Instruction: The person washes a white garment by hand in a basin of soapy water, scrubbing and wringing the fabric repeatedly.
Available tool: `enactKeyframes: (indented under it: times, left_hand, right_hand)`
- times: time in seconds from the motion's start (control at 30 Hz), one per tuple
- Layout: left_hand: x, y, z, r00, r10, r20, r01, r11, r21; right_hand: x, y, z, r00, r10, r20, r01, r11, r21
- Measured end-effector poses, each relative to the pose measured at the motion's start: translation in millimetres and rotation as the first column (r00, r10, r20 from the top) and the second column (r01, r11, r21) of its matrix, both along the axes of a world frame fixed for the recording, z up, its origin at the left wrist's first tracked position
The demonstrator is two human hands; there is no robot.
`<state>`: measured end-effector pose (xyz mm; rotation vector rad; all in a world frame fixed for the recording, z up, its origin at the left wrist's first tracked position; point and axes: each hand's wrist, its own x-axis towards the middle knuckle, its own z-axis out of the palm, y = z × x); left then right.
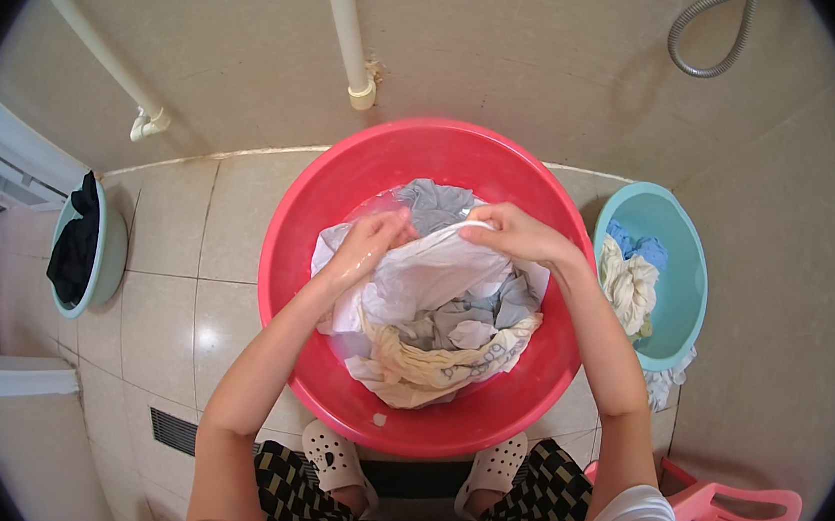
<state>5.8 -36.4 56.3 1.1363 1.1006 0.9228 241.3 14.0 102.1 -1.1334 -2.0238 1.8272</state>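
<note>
Head view: a white cloth (442, 268) is held partly raised at the centre of a red basin (346, 168), which is set on the tiled floor (160, 321). Its upper edge is pinched between the thumb and fingers of the right hand (523, 236), at 1 o'clock. At 10 o'clock, the left hand's (371, 243) fingers are curled against the cloth; whether it is gripped cannot be told. Grey fabric (438, 200) is seen at 12 o'clock inside the basin, and a yellowish cloth (417, 366) with dark print is bunched at 6 o'clock. Blue cloth (651, 251) and cream cloth (628, 293) are held in a teal tub (670, 330) at 3 o'clock; a black garment (74, 248) is draped in a pale tub (114, 253) at 9 o'clock.
</note>
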Motion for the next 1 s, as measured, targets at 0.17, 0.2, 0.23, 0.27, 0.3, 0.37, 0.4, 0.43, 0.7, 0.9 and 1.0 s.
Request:
enactKeyframes:
  times: [0.17,0.2,0.23,0.27,0.3,0.37,0.4,0.43,0.7,0.9,1.0]
  left_hand:
    - [10,-7,63,0.787,-0.582,-0.205,0.591,0.806,-0.024]
    - [15,-8,73,0.739,-0.634,-0.228,0.651,0.759,-0.001]
    - [18,-6,82,0.751,-0.626,-0.209,0.65,0.757,0.066]
    - [21,-2,90,0.762,-0.62,-0.188,0.645,0.752,0.134]
    - [24,1,94,0.769,-0.618,-0.164,0.64,0.741,0.205]
    - [23,6,93,0.869,-0.493,-0.03,0.494,0.867,0.067]
    - [23,8,90,0.909,-0.416,0.03,0.417,0.909,-0.009]
    - [26,10,84,0.925,-0.331,0.188,0.361,0.919,-0.159]
    - [-20,19,-18,0.697,0.198,0.689,0.196,0.872,-0.449]
    - [-20,9,-9,0.653,0.211,0.727,0.228,0.861,-0.455]
    - [-27,4,-8,0.641,0.209,0.739,0.22,0.872,-0.438]
  right_hand:
    - [-15,8,41,0.944,0.065,-0.323,-0.06,0.998,0.023]
    - [-22,10,57,0.929,0.113,-0.353,-0.103,0.994,0.048]
    - [-30,12,73,0.908,0.166,-0.384,-0.148,0.986,0.075]
    - [-39,15,83,0.884,0.217,-0.414,-0.191,0.976,0.104]
    - [-48,18,86,0.892,0.226,-0.392,-0.18,0.972,0.152]
    - [-60,24,92,0.908,0.24,-0.344,-0.158,0.955,0.251]
    - [-62,29,89,0.955,0.159,-0.25,-0.07,0.941,0.331]
    - [-62,33,78,0.985,0.064,-0.163,0.01,0.909,0.418]
    - [-109,-82,-23,0.972,-0.063,0.227,-0.076,0.828,0.555]
    - [-162,-127,-161,0.903,0.154,0.401,-0.428,0.234,0.873]
    - [-177,-126,-173,0.728,0.174,0.663,-0.685,0.177,0.707]
